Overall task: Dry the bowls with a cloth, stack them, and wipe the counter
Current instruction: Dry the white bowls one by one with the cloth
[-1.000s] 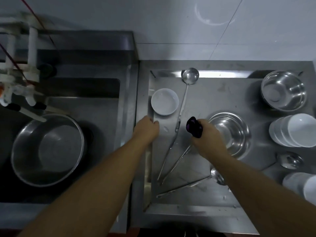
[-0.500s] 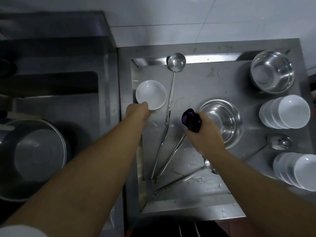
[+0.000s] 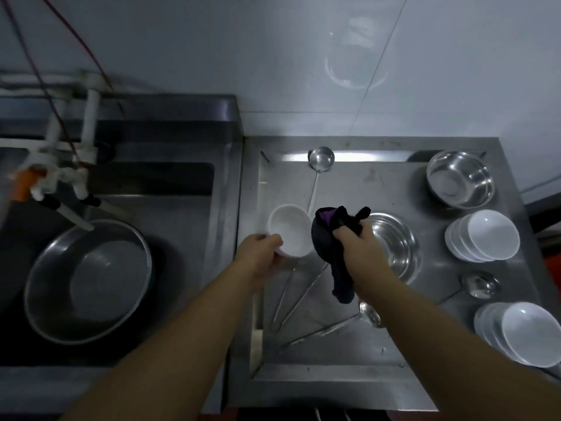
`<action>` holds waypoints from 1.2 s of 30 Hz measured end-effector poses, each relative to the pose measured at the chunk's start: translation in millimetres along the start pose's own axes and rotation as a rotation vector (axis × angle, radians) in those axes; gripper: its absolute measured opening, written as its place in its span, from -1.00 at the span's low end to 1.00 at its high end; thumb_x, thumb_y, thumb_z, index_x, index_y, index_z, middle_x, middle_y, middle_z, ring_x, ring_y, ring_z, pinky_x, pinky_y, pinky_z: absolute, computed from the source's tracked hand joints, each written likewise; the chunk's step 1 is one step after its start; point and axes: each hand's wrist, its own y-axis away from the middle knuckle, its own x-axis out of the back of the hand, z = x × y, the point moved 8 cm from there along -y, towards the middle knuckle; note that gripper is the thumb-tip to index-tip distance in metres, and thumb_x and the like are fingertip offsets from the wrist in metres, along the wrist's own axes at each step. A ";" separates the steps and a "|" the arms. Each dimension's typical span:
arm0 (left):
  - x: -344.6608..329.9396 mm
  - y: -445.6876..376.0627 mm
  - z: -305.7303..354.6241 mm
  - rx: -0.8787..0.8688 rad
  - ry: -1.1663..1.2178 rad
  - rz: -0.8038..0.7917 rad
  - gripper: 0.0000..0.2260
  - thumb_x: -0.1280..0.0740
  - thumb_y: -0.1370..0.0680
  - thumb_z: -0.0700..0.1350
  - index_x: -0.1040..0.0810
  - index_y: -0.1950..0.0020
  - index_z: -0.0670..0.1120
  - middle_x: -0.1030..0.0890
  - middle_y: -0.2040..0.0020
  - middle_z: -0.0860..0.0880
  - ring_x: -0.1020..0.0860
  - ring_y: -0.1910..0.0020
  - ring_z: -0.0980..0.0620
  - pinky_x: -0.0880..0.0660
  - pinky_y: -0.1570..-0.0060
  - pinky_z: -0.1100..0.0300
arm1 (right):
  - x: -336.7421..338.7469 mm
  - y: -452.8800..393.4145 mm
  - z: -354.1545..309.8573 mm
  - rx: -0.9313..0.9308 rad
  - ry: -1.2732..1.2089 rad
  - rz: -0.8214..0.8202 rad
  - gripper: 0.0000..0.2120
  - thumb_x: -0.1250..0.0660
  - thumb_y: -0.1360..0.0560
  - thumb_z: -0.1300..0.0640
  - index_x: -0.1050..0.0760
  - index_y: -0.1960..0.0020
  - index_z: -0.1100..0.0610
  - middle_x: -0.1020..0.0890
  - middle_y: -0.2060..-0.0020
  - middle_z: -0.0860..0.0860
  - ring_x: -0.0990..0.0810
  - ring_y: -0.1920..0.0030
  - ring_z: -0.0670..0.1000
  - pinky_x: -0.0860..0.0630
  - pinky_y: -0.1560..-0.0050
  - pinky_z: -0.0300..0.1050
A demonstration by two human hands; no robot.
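My left hand [image 3: 261, 246] grips the near rim of a small white bowl [image 3: 288, 229] and holds it tilted above the steel counter [image 3: 379, 354]. My right hand [image 3: 361, 241] holds a dark cloth [image 3: 331, 235] with a purple patch; the cloth touches the bowl's right side and hangs down past my wrist. Two stacks of white bowls lie on their sides at the right, one at mid height [image 3: 482, 235] and one nearer [image 3: 522, 335]. A steel bowl [image 3: 394, 247] sits just right of my right hand, another [image 3: 461, 179] at the back right.
Several long steel ladles lie on the counter: one [image 3: 320, 161] at the back, one [image 3: 479, 287] at the right, others fanned under my hands. To the left, a sink [image 3: 182, 214] holds a large steel basin [image 3: 88, 281] under a white tap [image 3: 60, 168].
My left hand has taken the white bowl off the counter and lifted it. My right hand brought the cloth against the bowl, and the cloth now hangs unfolded.
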 end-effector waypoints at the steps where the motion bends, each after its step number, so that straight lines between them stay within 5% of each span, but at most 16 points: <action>1: -2.4 16.2 -2.6 -0.004 0.017 -0.027 -0.86 -0.39 -0.54 -0.22 -0.65 -0.06 -0.21 -0.71 -0.08 -0.30 -0.72 -0.02 -0.23 -0.68 0.14 0.04 | 1.6 8.6 -12.1 0.096 0.095 0.001 -0.85 -0.37 -0.51 -0.02 -0.48 -0.05 -0.21 -0.67 0.06 -0.10 -0.68 0.04 0.00 -0.51 0.18 -0.11; 5: -19.8 85.6 -6.8 -0.012 0.156 -0.104 -0.87 -0.36 -0.59 -0.25 -0.65 -0.09 -0.26 -0.74 0.00 -0.24 -0.74 0.07 -0.18 -0.71 0.07 0.02 | 1.8 55.4 -62.2 0.549 0.476 -0.026 -0.62 -0.48 -0.46 -0.03 -0.47 -0.20 -0.29 -0.66 0.05 -0.28 -0.62 0.03 -0.27 -0.49 0.12 -0.45; 9: -51.8 155.2 6.5 -0.091 0.263 -0.275 -0.76 -0.39 -0.61 -0.21 -0.65 -0.23 -0.28 -0.74 -0.10 -0.24 -0.75 -0.01 -0.16 -0.70 -0.08 -0.06 | 2.4 96.3 -77.8 0.802 0.755 -0.144 -0.48 -0.54 -0.44 0.12 -0.54 -0.37 -0.11 -0.64 -0.24 -0.10 -0.59 -0.16 -0.07 -0.43 -0.09 -0.35; 12: -63.7 195.7 16.6 -0.188 0.270 -0.309 -0.65 -0.45 -0.59 -0.20 -0.52 -0.33 -0.26 -0.69 -0.23 -0.28 -0.73 -0.12 -0.22 -0.67 -0.13 -0.09 | 20.6 119.7 -86.7 0.841 0.683 -0.124 -0.48 -0.55 -0.43 0.09 -0.55 -0.36 -0.13 -0.64 -0.25 -0.09 -0.60 -0.16 -0.05 -0.36 -0.09 -0.47; 16: -67.8 229.9 16.7 -0.213 0.251 -0.329 -0.54 -0.44 -0.61 -0.01 -0.50 -0.41 -0.22 -0.67 -0.29 -0.26 -0.70 -0.16 -0.24 -0.64 -0.16 -0.10 | 37.7 152.7 -96.6 0.830 0.528 -0.169 -0.53 -0.35 -0.46 -0.23 -0.46 -0.37 -0.33 -0.66 -0.14 -0.26 -0.61 -0.09 -0.24 -0.47 -0.07 -0.41; 19: -67.8 248.0 10.5 -0.208 0.220 -0.353 -0.46 -0.42 -0.57 0.15 -0.58 -0.43 -0.15 -0.68 -0.29 -0.21 -0.68 -0.17 -0.20 -0.63 -0.12 -0.06 | 46.4 169.7 -90.6 0.758 0.476 -0.274 -0.57 -0.30 -0.50 -0.21 -0.39 -0.31 -0.57 -0.65 0.03 -0.37 -0.66 0.10 -0.26 -0.53 0.21 -0.41; 21: -72.2 258.0 4.8 -0.211 0.176 -0.398 -0.37 -0.44 -0.51 0.26 -0.56 -0.46 -0.10 -0.65 -0.34 -0.21 -0.65 -0.22 -0.19 -0.60 -0.20 -0.10 | 52.2 180.0 -86.8 0.741 0.419 -0.324 -0.56 -0.33 -0.52 -0.15 -0.40 -0.32 -0.56 -0.67 0.04 -0.32 -0.68 0.20 -0.22 -0.55 0.32 -0.35; 24: -84.1 265.4 1.7 -0.209 0.191 -0.495 -0.25 -0.35 -0.48 0.36 -0.49 -0.53 -0.09 -0.59 -0.42 -0.25 -0.55 -0.42 -0.24 -0.48 -0.44 -0.23 | 58.0 197.0 -89.1 0.780 0.361 -0.324 -0.57 -0.38 -0.48 -0.10 -0.47 -0.29 -0.45 -0.67 -0.08 -0.31 -0.68 -0.07 -0.19 -0.67 0.03 -0.19; 28: -97.2 272.4 15.9 -0.210 0.236 -0.642 -0.23 -0.29 -0.51 0.39 -0.48 -0.55 -0.11 -0.56 -0.45 -0.28 -0.54 -0.44 -0.27 -0.53 -0.38 -0.20 | 58.1 203.3 -102.2 0.885 0.378 -0.261 -0.40 -0.39 -0.40 0.15 -0.55 -0.28 -0.42 -0.64 -0.22 -0.34 -0.61 -0.27 -0.22 -0.57 -0.26 -0.22; 33: -81.1 273.6 47.5 -0.201 0.379 -0.741 -0.26 -0.46 -0.47 0.39 -0.58 -0.47 -0.08 -0.52 -0.49 -0.27 -0.54 -0.44 -0.28 -0.49 -0.39 -0.23 | 26.3 219.5 -155.8 1.214 0.733 -0.206 -0.39 -0.32 -0.37 0.33 -0.64 -0.36 -0.05 -0.56 -0.39 -0.26 -0.52 -0.39 -0.15 -0.36 -0.44 -0.33; 36: -57.2 266.0 72.1 -0.268 0.380 -0.709 -0.29 -0.46 -0.47 0.39 -0.59 -0.47 -0.04 -0.55 -0.47 -0.25 -0.57 -0.41 -0.27 -0.54 -0.31 -0.20 | -9.7 217.0 -178.0 1.250 1.022 -0.247 -0.46 -0.38 -0.50 0.33 -0.59 -0.43 -0.03 -0.55 -0.45 -0.13 -0.48 -0.43 0.01 -0.27 -0.47 -0.29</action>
